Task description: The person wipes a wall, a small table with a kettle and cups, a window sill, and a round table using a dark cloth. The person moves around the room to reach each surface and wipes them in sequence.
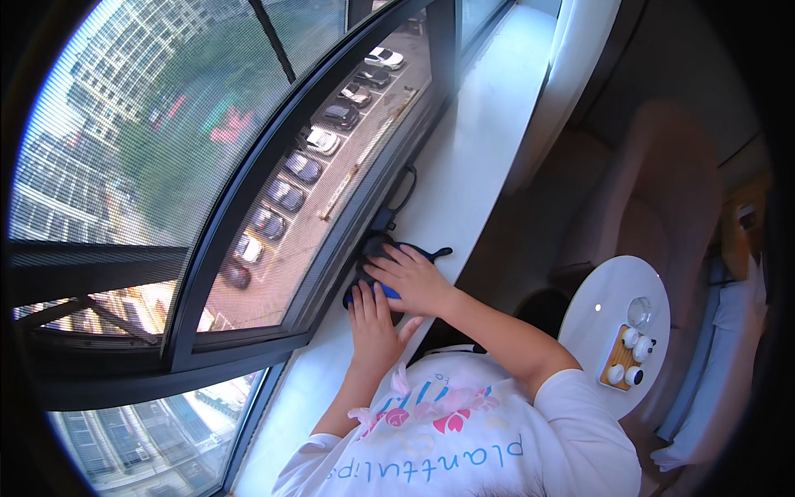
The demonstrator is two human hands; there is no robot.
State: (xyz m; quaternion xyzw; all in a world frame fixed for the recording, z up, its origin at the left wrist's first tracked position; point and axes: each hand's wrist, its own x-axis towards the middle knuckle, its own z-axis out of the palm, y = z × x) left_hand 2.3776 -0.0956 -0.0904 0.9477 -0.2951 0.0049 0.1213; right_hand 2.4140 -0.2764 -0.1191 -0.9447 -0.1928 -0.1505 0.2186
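On the white windowsill (pixel 435 205) lies a black item with a bright blue part (pixel 390 291), largely covered by my hands; its exact kind cannot be made out. My right hand (pixel 410 279) lies over its top with the fingers spread towards the window. At its near end, my left hand (pixel 376 326) has its fingers over the item and its thumb out to the right, a dark part showing between them. A black strap or handle with a looped tip (pixel 442 252) sticks out to the right. Just beyond stands a small black block (pixel 383 218), with a black cable (pixel 410 189) curving from it.
A dark window frame (pixel 211 248) with mesh screen runs along my left, a car park far below. At right, a round white table (pixel 590 335) carries a glass vessel (pixel 640 312) and a wooden tray (pixel 613 379) with several white cups or pots. A pinkish chair (pixel 658 199) stands beyond.
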